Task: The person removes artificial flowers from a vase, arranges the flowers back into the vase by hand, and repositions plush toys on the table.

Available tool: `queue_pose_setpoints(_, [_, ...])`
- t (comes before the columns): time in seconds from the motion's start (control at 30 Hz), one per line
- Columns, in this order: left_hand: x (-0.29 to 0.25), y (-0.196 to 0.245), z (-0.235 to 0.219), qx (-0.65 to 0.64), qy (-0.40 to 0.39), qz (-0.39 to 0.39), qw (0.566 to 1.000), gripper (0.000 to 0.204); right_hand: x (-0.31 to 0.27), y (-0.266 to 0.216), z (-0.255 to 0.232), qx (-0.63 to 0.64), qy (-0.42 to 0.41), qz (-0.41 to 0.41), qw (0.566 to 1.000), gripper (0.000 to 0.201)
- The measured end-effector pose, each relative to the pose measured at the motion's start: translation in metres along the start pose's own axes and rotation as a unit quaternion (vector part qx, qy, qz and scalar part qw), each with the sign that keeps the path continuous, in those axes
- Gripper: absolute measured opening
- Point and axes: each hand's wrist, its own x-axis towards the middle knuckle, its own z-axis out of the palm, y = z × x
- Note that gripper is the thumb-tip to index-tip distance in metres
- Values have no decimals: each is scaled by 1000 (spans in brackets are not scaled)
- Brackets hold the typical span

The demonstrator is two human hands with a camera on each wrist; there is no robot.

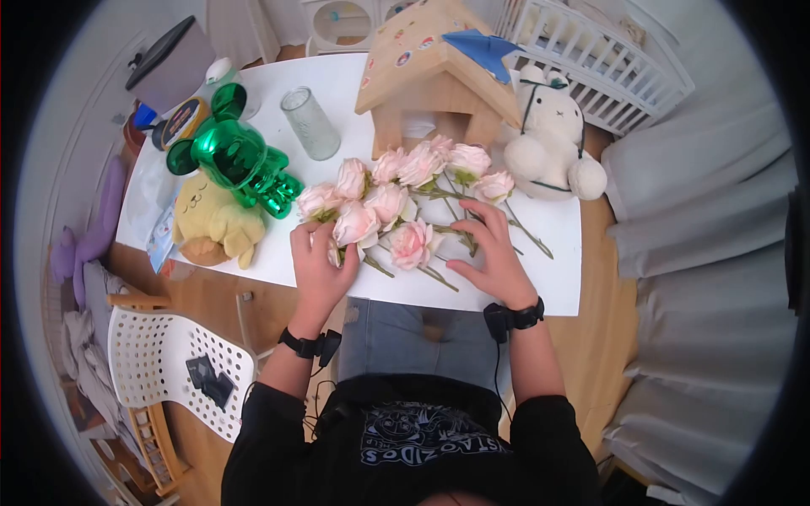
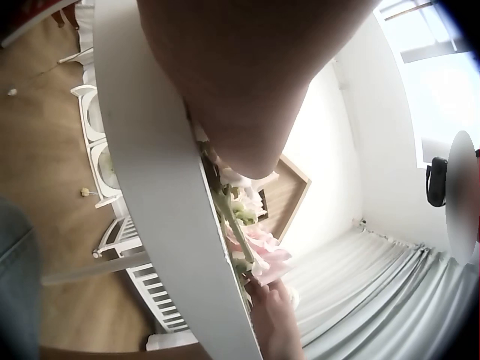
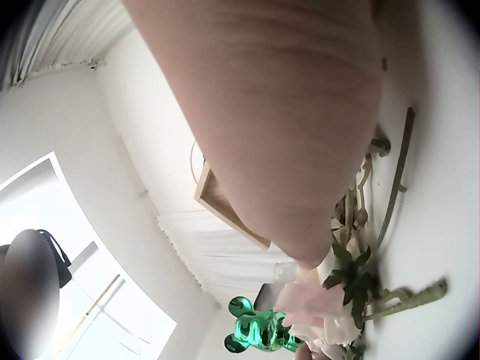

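Note:
Several pink artificial roses [image 1: 355, 223] with green stems lie in a loose pile on the white table [image 1: 561, 278]. At the pile's left side, my left hand [image 1: 322, 268] reaches in with thumb and fingers apart, fingertips right at the petals and leaves of the nearest blooms. My right hand [image 1: 496, 257] is on the other side, fingers spread over the stems [image 1: 456, 229] and thumb pointing toward a single rose [image 1: 413, 244] at the front. The right wrist view shows green leaves [image 3: 350, 281] and a cut stem [image 3: 409, 300] close below that hand.
A ribbed glass vase [image 1: 310, 124] stands behind the roses. Left of it are a shiny green bear figure [image 1: 232, 152] and a yellow plush toy [image 1: 215, 219]. A wooden toy house [image 1: 430, 76] and a white plush rabbit [image 1: 548, 135] stand at the back right.

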Motion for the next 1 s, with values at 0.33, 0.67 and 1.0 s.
queue_pose_setpoints(0.33, [-13,17,-16,31,93,74,992,51,-7,5,2,34,15,-8,999,45])
queue_pose_setpoints(0.67, [40,70,15,-10,-85,112,990,45,24,10,-115,-101,466,87,875,17])
queue_pose_setpoints(1.0, [34,50,-55,27,44,68,996,44,27,112,-132,-162,200,254,933,62])
